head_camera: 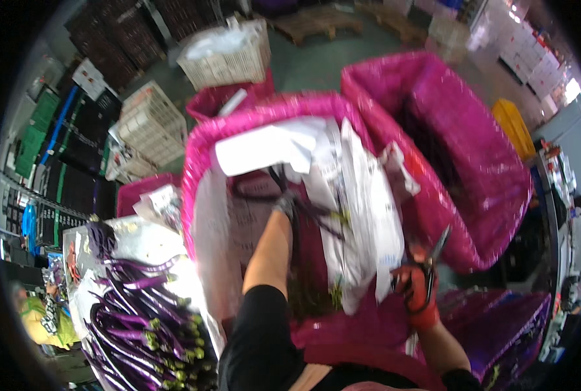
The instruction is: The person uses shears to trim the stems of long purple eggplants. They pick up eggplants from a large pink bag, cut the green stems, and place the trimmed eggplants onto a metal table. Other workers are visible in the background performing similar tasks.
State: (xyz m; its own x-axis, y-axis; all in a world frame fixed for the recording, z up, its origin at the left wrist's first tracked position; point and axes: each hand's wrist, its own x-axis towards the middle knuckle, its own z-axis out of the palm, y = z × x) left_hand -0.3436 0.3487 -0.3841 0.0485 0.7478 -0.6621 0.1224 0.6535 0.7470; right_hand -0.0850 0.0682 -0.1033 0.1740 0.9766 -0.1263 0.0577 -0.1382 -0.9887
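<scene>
My left hand (285, 204), in a dark grey glove, reaches down into a large pink plastic-lined bin (202, 127). It is on long dark purple eggplants (320, 215); blur hides how its fingers hold them. White paper sheets (266, 144) lie along the bin's inner walls. My right hand (420, 293), in a red glove, holds scissors (432, 259) with the blades pointing up, beside the bin's right side. At the lower left, many long purple eggplants (144, 317) with green stem ends are heaped on a white-topped table (148, 234), and a dark bundle (100, 238) lies behind them.
A second pink-lined bin (486, 161) stands at the right, with dark contents low inside. Cream plastic crates (227, 66) stand beyond and at the left. A yellow crate (513, 129) is at the far right. A person in yellow (51, 317) is at the far left.
</scene>
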